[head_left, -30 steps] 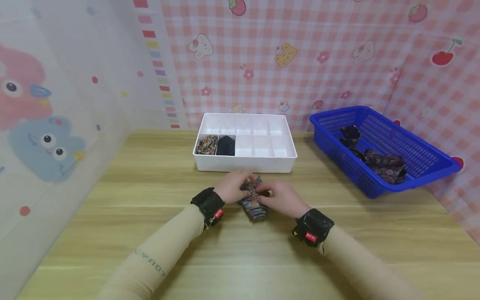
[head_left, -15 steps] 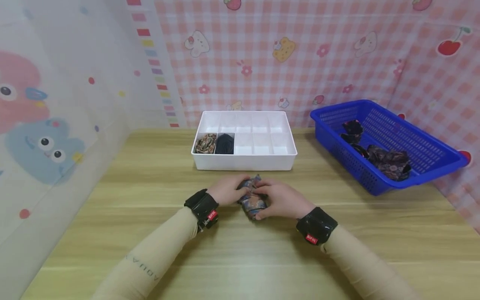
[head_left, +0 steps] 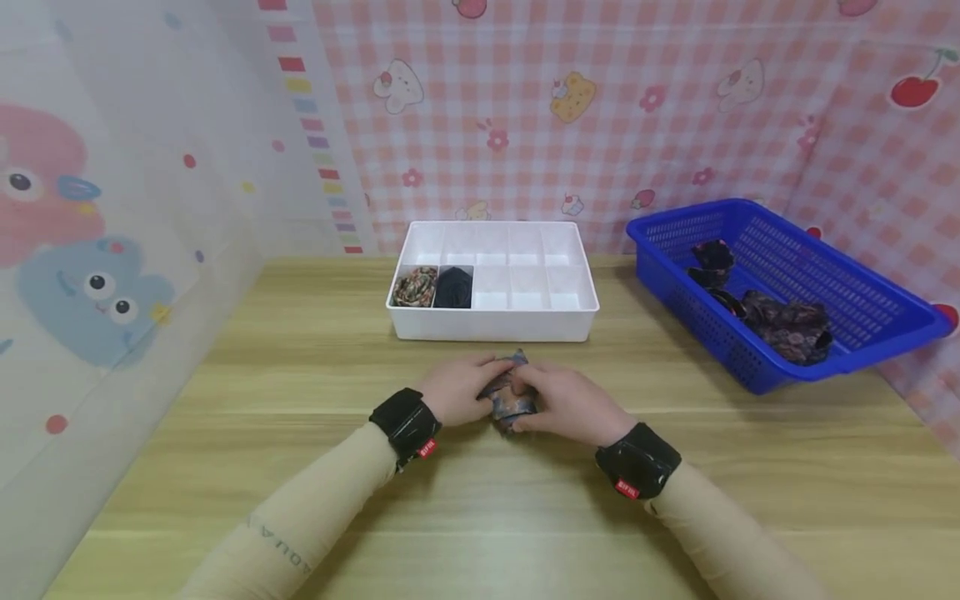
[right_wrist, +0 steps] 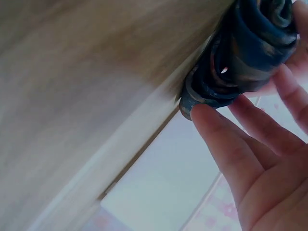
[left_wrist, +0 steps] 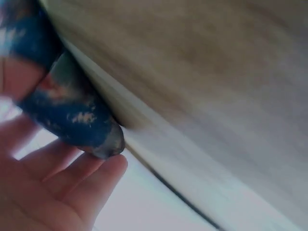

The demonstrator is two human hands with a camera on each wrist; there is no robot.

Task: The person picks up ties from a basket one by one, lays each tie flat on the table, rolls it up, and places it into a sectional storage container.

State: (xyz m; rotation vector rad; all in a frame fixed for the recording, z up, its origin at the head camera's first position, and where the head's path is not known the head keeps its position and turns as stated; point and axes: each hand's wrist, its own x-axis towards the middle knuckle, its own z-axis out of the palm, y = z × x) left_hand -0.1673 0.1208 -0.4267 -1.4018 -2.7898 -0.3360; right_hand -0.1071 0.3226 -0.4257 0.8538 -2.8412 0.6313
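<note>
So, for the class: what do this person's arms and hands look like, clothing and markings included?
Pale beige sleeves reach down to black wristbands, each with a small red tag bearing pale characters. The left sleeve also carries grey lettering. The left hand and right hand are bare.

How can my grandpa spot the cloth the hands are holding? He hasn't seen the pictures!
On the wood-grained table, find the white box with compartments. Just in front of it, the left hand and right hand hold a rolled cloth. Unlike the black roll and speckled tan roll in the box, it's blue with brownish patches.
</note>
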